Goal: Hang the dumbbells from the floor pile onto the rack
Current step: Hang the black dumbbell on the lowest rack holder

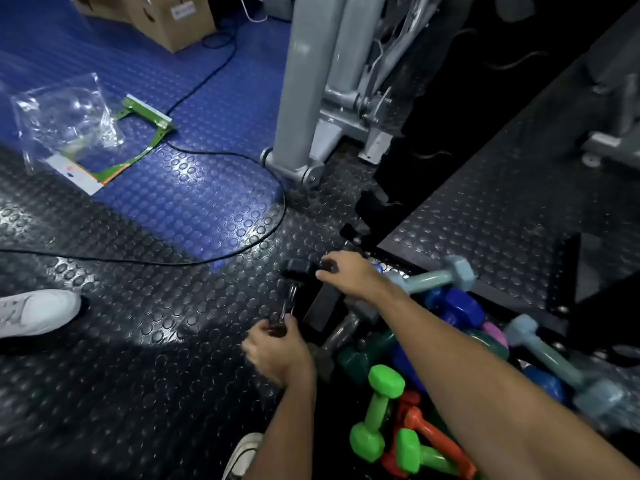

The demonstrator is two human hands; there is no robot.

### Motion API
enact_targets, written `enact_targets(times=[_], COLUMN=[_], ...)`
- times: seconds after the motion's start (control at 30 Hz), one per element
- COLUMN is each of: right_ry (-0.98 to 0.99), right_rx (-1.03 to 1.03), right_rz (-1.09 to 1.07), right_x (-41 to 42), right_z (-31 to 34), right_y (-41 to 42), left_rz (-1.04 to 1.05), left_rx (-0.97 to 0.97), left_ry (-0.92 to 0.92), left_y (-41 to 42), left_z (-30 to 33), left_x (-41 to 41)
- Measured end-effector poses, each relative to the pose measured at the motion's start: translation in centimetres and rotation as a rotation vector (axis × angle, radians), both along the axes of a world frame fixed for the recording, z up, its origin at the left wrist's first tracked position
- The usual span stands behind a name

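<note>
A black dumbbell with a chrome handle (289,303) lies on the studded floor at the left edge of the pile. My left hand (277,351) grips its near end. My right hand (349,273) is closed over its far black head (298,268). To the right, the pile holds bright green dumbbells (379,408), orange ones (438,441), dark blue ones (457,306), pale blue ones (433,279), a dark green one and a grey one (341,336). A black metal frame (568,282) stands at the right; whether it is the rack I cannot tell.
A grey machine post (298,126) stands just beyond the pile. A black cable (242,244) loops across the floor. A clear plastic bag (69,119) and cardboard boxes (169,19) lie far left. White shoes show at the left (34,313) and bottom (242,455).
</note>
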State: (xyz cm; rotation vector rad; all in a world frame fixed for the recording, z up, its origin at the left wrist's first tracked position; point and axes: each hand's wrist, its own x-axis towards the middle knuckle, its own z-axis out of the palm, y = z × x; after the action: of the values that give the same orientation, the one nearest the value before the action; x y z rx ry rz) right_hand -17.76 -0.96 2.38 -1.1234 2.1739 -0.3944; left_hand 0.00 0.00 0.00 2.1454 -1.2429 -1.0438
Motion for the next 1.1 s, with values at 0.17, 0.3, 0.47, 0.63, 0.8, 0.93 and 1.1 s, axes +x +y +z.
enact_targets(times=[0.17, 0.3, 0.47, 0.63, 0.8, 0.93, 1.1], right_ry=[-0.025, -0.026, -0.044, -0.067, -0.085, -0.107, -0.152], right_rx=[0.030, 0.044, 0.059, -0.034, -0.208, -0.363, -0.504], right_rz=[0.016, 0.026, 0.008, -0.063, -0.137, -0.261, -0.435], right_x=[1.2, 1.4, 1.8, 1.8, 0.5, -0.8, -0.7], right_z=[-2.1, -3.8, -6.6, -7.8, -5.3, -1.6, 0.4], right_y=[-3.5, -4.6, -5.2, -5.1, -5.7, -6.3, -5.6], left_rz=[0.289, 0.399, 0.381, 0.380, 0.213, -0.001, -0.052], left_rx=[0.404, 0.473, 0.504, 0.508, 0.470, 0.548, 0.552], left_ry=[0.289, 0.488, 0.538, 0.580, 0.659, 0.767, 0.934], left_y=[-2.7, -3.1, -3.4, -3.7, -4.9, -6.7, -7.2], left_z=[-3.5, -5.2, -4.4, -4.5, -3.3, -1.8, 0.1], left_x=[2.1, 2.4, 2.2, 2.4, 2.3, 1.8, 0.4])
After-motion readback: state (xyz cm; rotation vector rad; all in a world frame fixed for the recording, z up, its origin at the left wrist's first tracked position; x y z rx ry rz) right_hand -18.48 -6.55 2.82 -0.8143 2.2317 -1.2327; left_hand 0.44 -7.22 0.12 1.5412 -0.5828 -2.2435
